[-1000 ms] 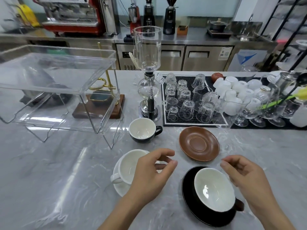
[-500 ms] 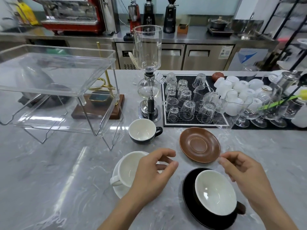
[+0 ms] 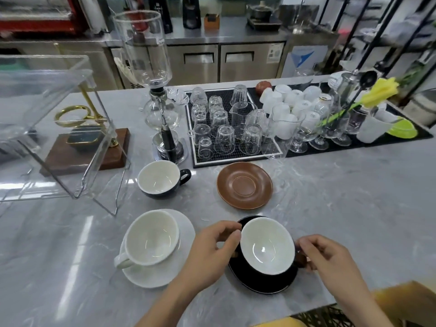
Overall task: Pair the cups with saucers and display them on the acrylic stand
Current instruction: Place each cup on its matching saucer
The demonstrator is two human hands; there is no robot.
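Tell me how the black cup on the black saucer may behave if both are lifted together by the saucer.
The black cup only rests loose on the black saucer, so it could slide if tilted. Both look glazed and glossy, probably slippery and breakable. The cup is wide and shallow, so tipping seems unlikely.

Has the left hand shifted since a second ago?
Yes. The left hand has moved right, off the white cup to the near black cup, judged against the brown saucer.

No legible txt anywhere; the sticker (image 3: 275,52) on the steel cabinet (image 3: 250,60) is too blurry to read.
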